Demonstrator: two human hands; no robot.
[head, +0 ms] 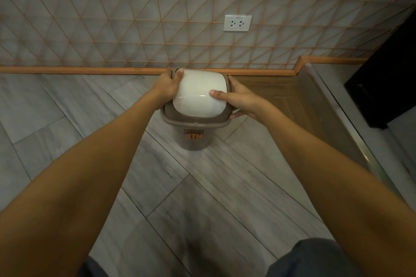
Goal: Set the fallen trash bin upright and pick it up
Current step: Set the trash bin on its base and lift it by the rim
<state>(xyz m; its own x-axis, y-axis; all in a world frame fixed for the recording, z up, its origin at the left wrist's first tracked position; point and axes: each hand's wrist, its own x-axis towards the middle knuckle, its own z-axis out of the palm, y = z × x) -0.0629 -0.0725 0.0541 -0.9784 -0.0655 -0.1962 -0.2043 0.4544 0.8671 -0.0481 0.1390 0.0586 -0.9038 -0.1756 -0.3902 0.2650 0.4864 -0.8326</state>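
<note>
One bin stands upright at the centre of the view, close to the skirting at 12 o'clock; whether its base touches the floor or hangs just above cannot be told. Its brown body is mostly hidden under the collar, and the orange label on the front is too blurred to read. One cream lid covers the top. Two hands clasp the collar: the left hand at 10 o'clock, thumb on the lid, fingers hidden behind the rim; the right hand at 3 o'clock, thumb on the lid, fingers curled under. Each grip is closed on the bin. One double socket sits on the wall at 1 o'clock.
</note>
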